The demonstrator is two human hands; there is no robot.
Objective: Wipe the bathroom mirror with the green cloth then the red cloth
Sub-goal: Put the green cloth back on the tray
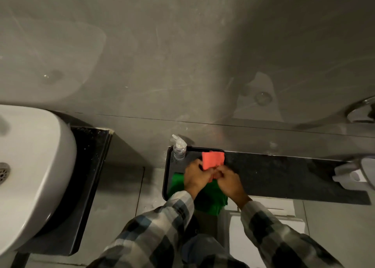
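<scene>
The red cloth (pixel 212 159) is folded small and held over a black tray (pixel 167 170). My left hand (pixel 196 176) and my right hand (pixel 230 181) both pinch its near edge. Under my hands the green cloth (pixel 211 198) lies crumpled on the tray and hangs over its near edge. The mirror (pixel 182 54) fills the upper half of the view, streaked and hazy.
A clear spray bottle (pixel 179 149) stands at the tray's far left corner. A white sink (pixel 30 166) sits at the left on a dark counter. A dark counter strip (pixel 284 174) runs right, with a white object (pixel 349 176) at its end.
</scene>
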